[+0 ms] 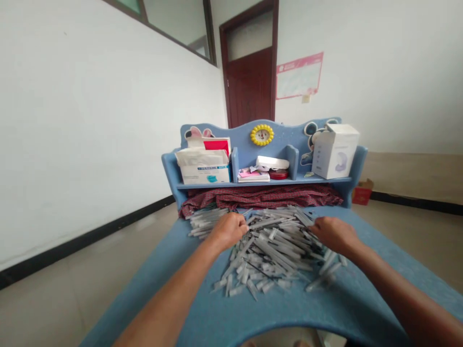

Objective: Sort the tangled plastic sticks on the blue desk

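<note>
A big heap of thin grey-white plastic sticks (275, 250) lies spread across the blue desk (173, 270). My left hand (228, 229) rests on the heap's left side with its fingers curled down into the sticks. My right hand (334, 233) sits on the heap's right side, fingers also bent into the pile. What either hand grips is hidden under the knuckles. A neater bundle of the same sticks (206, 221) lies just left of my left hand.
A red checked cloth (264, 196) lies bunched behind the heap, under the desk's blue shelf (267, 182). The shelf holds a tissue box (205, 171), a white carton (334, 150) and small items. A dark door (249, 86) stands behind.
</note>
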`<state>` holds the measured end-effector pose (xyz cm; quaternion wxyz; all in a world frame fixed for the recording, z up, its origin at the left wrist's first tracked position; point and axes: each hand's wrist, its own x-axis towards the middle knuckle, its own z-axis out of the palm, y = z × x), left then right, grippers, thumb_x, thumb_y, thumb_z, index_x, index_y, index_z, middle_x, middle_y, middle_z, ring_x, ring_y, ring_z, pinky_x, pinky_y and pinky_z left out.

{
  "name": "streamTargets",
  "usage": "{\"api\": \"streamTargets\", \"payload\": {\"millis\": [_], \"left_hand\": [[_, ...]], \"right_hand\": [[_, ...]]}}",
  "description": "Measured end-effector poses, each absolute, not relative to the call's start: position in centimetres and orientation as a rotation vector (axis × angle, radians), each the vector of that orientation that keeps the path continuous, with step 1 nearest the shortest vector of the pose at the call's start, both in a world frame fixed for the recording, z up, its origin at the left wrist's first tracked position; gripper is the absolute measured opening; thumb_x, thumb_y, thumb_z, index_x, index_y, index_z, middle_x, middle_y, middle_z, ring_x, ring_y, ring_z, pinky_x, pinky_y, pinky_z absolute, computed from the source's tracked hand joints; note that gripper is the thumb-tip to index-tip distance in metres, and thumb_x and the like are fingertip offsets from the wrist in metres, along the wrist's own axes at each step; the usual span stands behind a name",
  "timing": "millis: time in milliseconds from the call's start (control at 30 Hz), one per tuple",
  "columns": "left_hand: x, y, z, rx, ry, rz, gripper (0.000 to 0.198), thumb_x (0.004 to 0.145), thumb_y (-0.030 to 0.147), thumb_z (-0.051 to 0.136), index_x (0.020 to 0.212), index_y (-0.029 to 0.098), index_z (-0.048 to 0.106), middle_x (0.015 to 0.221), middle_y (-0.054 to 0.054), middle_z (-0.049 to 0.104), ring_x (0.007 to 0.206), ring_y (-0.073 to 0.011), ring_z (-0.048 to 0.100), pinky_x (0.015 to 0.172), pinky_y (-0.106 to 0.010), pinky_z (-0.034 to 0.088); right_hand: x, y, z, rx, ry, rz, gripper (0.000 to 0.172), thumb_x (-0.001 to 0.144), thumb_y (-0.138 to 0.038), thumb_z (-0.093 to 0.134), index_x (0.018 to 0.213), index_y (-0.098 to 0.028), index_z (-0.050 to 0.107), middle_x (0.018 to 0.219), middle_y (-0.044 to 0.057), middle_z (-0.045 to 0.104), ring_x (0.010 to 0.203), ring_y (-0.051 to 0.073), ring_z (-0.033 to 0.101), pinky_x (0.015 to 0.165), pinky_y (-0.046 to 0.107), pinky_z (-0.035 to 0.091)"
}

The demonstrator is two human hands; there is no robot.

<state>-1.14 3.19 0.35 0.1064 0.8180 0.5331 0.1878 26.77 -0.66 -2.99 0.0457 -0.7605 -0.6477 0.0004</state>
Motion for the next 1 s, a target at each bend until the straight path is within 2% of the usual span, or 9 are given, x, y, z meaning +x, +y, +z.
{"api": "streamTargets", "payload": {"millis": [200, 367, 500, 633, 733, 833, 1000], "left_hand": [[-1.4, 2.7, -1.5, 2.510, 1.766, 0.310, 0.017, 0.068, 0.030, 0.055, 0.058, 0.018, 0.062, 0.064, -0.005, 0.065, 0.066, -0.0187, 0.060, 0.056, -0.025, 0.037], [-2.8, 3.1, -1.6, 2.536, 1.855, 0.198, 0.020, 0.073, 0.034, 0.052, 0.066, 0.020, 0.065, 0.070, -0.003, 0.067, 0.069, -0.0162, 0.061, 0.056, -0.022, 0.036], [-5.3, 4.7, -0.7, 2.530, 2.001, 0.124, 0.019, 0.077, 0.026, 0.047, 0.072, 0.020, 0.065, 0.077, -0.005, 0.068, 0.077, -0.0174, 0.061, 0.060, -0.023, 0.038], [-6.9, 5.9, -0.4, 2.577, 2.017, -0.026, 0.013, 0.069, 0.015, 0.052, 0.067, 0.019, 0.064, 0.076, -0.006, 0.068, 0.079, -0.0206, 0.062, 0.062, -0.026, 0.039], [-6.7, 6.0, -1.1, 2.640, 1.956, -0.111, 0.016, 0.066, 0.009, 0.050, 0.068, 0.019, 0.064, 0.081, -0.008, 0.068, 0.083, -0.0230, 0.062, 0.065, -0.028, 0.041], [-6.0, 5.8, -1.8, 2.680, 1.916, -0.153, 0.021, 0.067, 0.006, 0.047, 0.073, 0.017, 0.064, 0.087, -0.011, 0.067, 0.088, -0.0246, 0.061, 0.069, -0.031, 0.042], [-6.0, 5.3, -1.6, 2.722, 1.872, -0.166, 0.020, 0.069, 0.006, 0.045, 0.075, 0.016, 0.062, 0.086, -0.012, 0.065, 0.086, -0.0246, 0.060, 0.070, -0.031, 0.043]], "right_hand": [[28.0, 0.6, -5.1, -2.310, -2.067, 0.158, 0.039, 0.081, -0.043, 0.038, 0.079, -0.016, 0.065, 0.084, 0.017, 0.067, 0.081, 0.031, 0.064, 0.060, 0.033, 0.039], [28.7, 1.6, -6.6, -2.241, -2.099, 0.244, 0.039, 0.081, -0.045, 0.038, 0.073, -0.017, 0.064, 0.078, 0.015, 0.068, 0.078, 0.029, 0.064, 0.059, 0.032, 0.038], [29.1, 1.8, -6.8, -2.177, -2.047, 0.238, 0.042, 0.080, -0.050, 0.037, 0.071, -0.019, 0.064, 0.074, 0.013, 0.067, 0.072, 0.027, 0.064, 0.056, 0.031, 0.036], [28.7, 1.5, -6.4, -2.135, -1.965, 0.242, 0.041, 0.080, -0.051, 0.037, 0.071, -0.021, 0.063, 0.071, 0.009, 0.066, 0.069, 0.024, 0.062, 0.056, 0.029, 0.035], [28.3, 1.2, -6.2, -2.109, -1.930, 0.262, 0.040, 0.080, -0.051, 0.036, 0.068, -0.022, 0.061, 0.066, 0.007, 0.064, 0.064, 0.021, 0.060, 0.056, 0.028, 0.035], [28.2, 1.0, -6.2, -2.057, -1.920, 0.257, 0.041, 0.081, -0.052, 0.035, 0.065, -0.022, 0.059, 0.060, 0.004, 0.061, 0.058, 0.018, 0.056, 0.055, 0.027, 0.035], [28.1, 0.5, -5.6, -1.990, -1.887, 0.211, 0.041, 0.082, -0.051, 0.035, 0.064, -0.021, 0.057, 0.057, 0.002, 0.058, 0.055, 0.015, 0.053, 0.053, 0.025, 0.033]]}}
